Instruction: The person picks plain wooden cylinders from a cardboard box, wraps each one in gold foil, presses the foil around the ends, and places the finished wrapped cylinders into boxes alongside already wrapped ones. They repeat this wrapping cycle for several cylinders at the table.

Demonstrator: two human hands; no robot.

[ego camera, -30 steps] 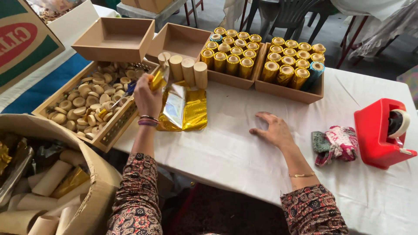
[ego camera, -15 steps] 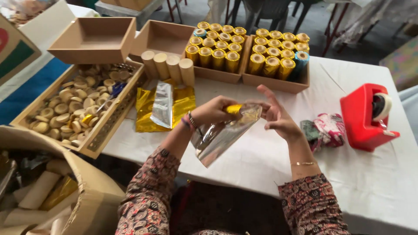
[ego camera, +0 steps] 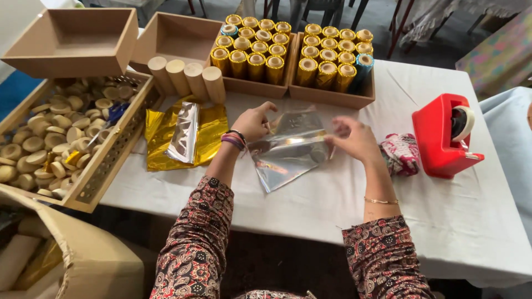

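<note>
A shiny silver foil sheet (ego camera: 288,152) lies spread on the white table (ego camera: 443,221) in front of me. My left hand (ego camera: 254,122) pinches its upper left edge. My right hand (ego camera: 354,138) grips its right edge, fingers blurred. To the left a pile of gold foil sheets (ego camera: 160,138) lies flat with one silver sheet (ego camera: 185,132) on top. Behind it, several bare cardboard tubes (ego camera: 185,80) stand in a row.
Two trays hold upright gold-wrapped tubes (ego camera: 327,58), one blue-wrapped at the right end. Two empty wooden trays (ego camera: 72,41) sit at the back left. A crate of round wooden caps (ego camera: 55,138) is at left, a red tape dispenser (ego camera: 446,135) and patterned cloth (ego camera: 399,154) at right.
My left hand came away from the gold foil pile with a silver sheet. Both hands now hold that sheet lower, spread out over the table.
</note>
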